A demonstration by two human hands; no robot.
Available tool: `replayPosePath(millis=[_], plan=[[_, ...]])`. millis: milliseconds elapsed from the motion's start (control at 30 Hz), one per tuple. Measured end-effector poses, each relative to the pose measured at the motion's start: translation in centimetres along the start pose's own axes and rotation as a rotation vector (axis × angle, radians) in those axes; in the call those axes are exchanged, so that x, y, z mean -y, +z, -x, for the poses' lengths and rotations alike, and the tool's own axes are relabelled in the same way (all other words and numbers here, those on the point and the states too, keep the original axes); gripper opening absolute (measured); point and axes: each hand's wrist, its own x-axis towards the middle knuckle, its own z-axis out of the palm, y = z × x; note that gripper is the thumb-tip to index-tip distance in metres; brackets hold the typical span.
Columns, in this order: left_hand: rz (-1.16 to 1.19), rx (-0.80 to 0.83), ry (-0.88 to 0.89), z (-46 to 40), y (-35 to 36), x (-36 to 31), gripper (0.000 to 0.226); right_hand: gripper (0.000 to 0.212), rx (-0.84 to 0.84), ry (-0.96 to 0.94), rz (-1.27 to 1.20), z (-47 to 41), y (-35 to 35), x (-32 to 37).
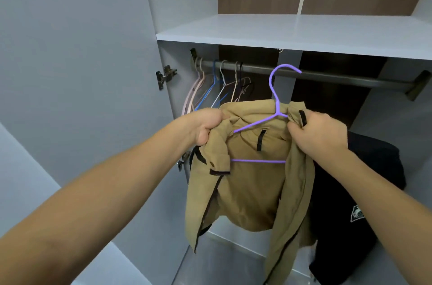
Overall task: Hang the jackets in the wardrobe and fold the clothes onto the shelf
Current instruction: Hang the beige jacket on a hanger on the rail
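A tan jacket with black trim [250,182] hangs open-fronted on a purple hanger [277,107] in front of the wardrobe. My left hand [205,124] grips the jacket's left shoulder. At the right collar edge, my right hand [318,131] pinches the fabric. The hanger's hook stands in front of the dark rail [339,78]; whether it rests on it I cannot tell. A black garment with a white print [364,191] hangs to the right, partly behind my right arm.
Several bare hangers [219,88] crowd the rail's left end. A white shelf [292,30] runs above the rail. The wardrobe door [77,62] stands open on the left, with hinges [166,75] on its edge. The wardrobe floor [229,259] lies below.
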Motion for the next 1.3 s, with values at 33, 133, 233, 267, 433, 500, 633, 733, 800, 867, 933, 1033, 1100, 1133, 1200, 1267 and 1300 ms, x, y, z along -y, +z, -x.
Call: replayPosePath(millis=[33,133,233,267,433,500,633,733,800,867,933,1033,1100,1133,1200,1267,1300], plan=[[0.018,0.013,0.018,0.0,-0.4,-0.1,0.032,0.027,-0.029,-0.004,-0.012,-0.2,-0.4,0.2],[-0.198,-0.062,0.134,0.4,-2.6,-0.7,0.039,0.030,-0.102,0.044,-0.051,-0.9,-1.9,0.1],[-0.791,-0.330,0.272,0.2,-3.7,-0.5,0.028,0.033,-0.131,0.090,-0.062,-1.4,-2.7,0.2],[-1.000,-0.386,0.313,0.0,-3.8,-0.5,0.011,0.033,-0.123,0.092,-0.048,-1.4,-2.8,0.4],[-1.051,-0.370,0.272,-1.4,-4.3,-0.5,0.017,0.031,-0.079,0.037,0.025,-0.1,-2.2,1.2],[-0.722,-0.301,0.262,-1.5,-4.0,-0.8,0.011,0.033,-0.079,0.011,0.038,0.6,-1.9,1.3],[-0.400,-0.107,0.243,-0.7,-0.5,-2.4,0.014,0.038,-0.024,0.020,-0.030,1.1,-1.1,1.8],[-0.424,0.037,0.386,-0.3,2.8,-3.5,0.015,0.040,0.000,0.085,-0.168,0.8,-0.7,1.4],[-0.702,0.009,0.549,-0.5,3.5,-3.7,0.022,0.039,-0.009,0.154,-0.299,0.5,-0.7,0.7],[-0.992,-0.104,0.671,-1.0,2.8,-3.6,0.018,0.036,-0.011,0.218,-0.380,0.1,-0.5,-0.3],[-1.038,0.008,0.660,-1.6,1.6,-3.0,0.032,0.037,-0.006,0.261,-0.436,-0.2,-0.2,-1.0],[-1.141,0.055,0.761,-3.1,0.2,-1.2,0.049,0.042,0.059,0.296,-0.532,-1.1,0.9,-0.9],[-1.116,-0.047,0.858,-4.3,-0.3,-0.3,0.040,0.030,0.121,0.269,-0.575,-2.3,2.2,0.0],[-1.079,-0.091,0.868,-5.0,-0.4,0.0,0.038,0.019,0.149,0.235,-0.593,-3.2,2.9,0.5],[-0.948,-0.167,0.846,-6.4,-0.5,0.5,0.032,0.008,0.217,0.148,-0.553,-5.5,4.5,1.3],[-0.812,-0.241,0.783,-8.0,-0.2,1.0,0.024,0.026,0.332,0.091,-0.352,-7.8,5.9,1.8],[-0.773,-0.287,0.741,-8.9,0.1,1.2,0.020,0.036,0.389,0.079,-0.228,-8.9,6.6,1.8]])
